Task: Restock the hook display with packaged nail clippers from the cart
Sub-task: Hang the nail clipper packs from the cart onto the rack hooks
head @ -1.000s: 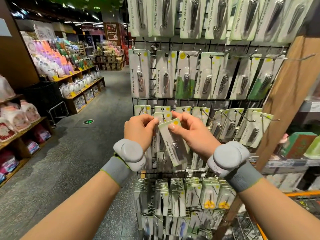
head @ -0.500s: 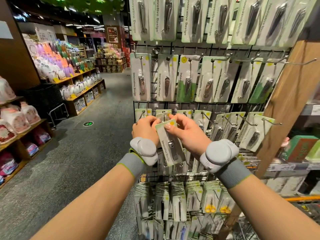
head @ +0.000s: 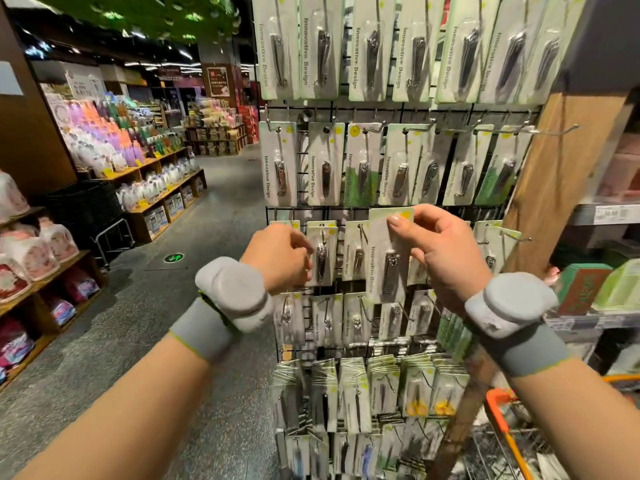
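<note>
My right hand pinches a nail clipper pack by its top corner, held up in front of the hook display. My left hand curls at a hung pack, looks like gripping its edge. Orange cart sits low right.

"Innovative Design" runs down the card pinched in the right hand, and down the hung cards above; the far poster's text is unreadable

packs: white-green | wristbands: grey | cart: orange
</note>
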`<state>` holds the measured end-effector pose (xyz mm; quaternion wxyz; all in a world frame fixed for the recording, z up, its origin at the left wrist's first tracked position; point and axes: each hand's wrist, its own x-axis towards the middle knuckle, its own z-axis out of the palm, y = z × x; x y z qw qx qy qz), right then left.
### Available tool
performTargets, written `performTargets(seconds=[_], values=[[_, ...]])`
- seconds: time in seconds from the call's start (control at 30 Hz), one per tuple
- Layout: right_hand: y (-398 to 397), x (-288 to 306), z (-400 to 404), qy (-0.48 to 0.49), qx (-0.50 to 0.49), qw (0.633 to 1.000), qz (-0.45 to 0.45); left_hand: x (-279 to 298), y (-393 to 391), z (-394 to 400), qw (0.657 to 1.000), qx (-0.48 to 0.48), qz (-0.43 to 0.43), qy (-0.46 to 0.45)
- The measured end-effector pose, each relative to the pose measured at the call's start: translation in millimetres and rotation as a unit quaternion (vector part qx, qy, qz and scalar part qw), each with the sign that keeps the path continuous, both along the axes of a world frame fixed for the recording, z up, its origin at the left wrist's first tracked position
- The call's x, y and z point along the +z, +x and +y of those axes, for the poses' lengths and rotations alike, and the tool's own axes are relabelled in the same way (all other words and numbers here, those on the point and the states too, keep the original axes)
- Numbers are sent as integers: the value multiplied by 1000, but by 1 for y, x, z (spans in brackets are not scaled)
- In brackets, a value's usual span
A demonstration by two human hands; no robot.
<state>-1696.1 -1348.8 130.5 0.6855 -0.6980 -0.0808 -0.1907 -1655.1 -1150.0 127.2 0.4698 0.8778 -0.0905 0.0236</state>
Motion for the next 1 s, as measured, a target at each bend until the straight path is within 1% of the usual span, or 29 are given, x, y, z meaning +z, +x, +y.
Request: performTargets(seconds=[0.07,0.13,0.2,0.3,0.4,0.47,0.53,0.6,0.7,0.77,0.87,0.93,1.0], values=[[-9,6,-5,15,4,1000,-16,18,-16,-6,999,-37,-29,-27],[-16,10,-8,18,8,1000,-21,31,-28,-16,993,-71,-86,-26],[-25,14,-15,29,7,999,-23,39,-36,-34,986,-116,-116,-28],[-35,19,-27,65,13,998,-6,46,-47,-61,979,-151,-123,-61],[-42,22,-47,69,4,998,6,48,-54,-86,971,-159,-90,-152],[-43,24,-55,64,-7,998,5,49,-55,-94,966,-158,-88,-182],[-45,25,-79,49,-13,999,0,50,-57,-119,967,-166,-95,-170],[-44,29,-89,42,-12,999,13,52,-56,-125,967,-171,-109,-151],[-41,33,-126,65,-18,997,30,51,-50,-139,972,-136,-145,-129],[-35,33,-155,63,-47,997,25,48,-45,-145,974,-100,-171,-106],[-22,24,-187,23,-68,997,24,39,-35,-157,975,-43,-207,-60],[-13,17,-196,-6,-49,998,28,30,-32,-169,974,-20,-225,-27],[-6,11,-195,-54,-17,998,28,22,-34,-180,975,-18,-223,-16]])
